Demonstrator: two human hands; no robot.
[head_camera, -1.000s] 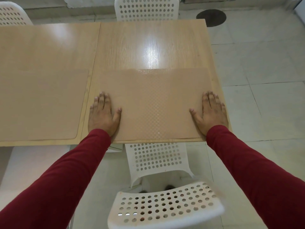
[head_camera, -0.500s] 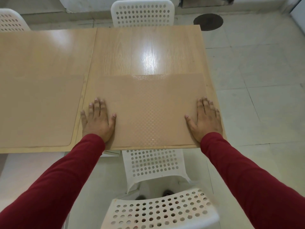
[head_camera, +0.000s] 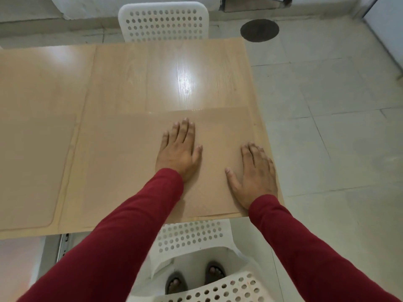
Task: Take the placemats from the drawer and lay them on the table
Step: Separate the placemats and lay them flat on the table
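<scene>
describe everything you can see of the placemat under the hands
The placemat is a thin, tan, rectangular sheet, close in colour to the wooden table, with a faint dotted texture. It lies flat on the table's right section, its near edge along the table's near edge. The left hand rests palm-down near its middle and the right hand palm-down near its right edge, fingers spread.

Left hand [head_camera: 179, 151] slid from placemat's [head_camera: 122, 166] left edge to its middle, right hand [head_camera: 255, 175] slightly inward
</scene>
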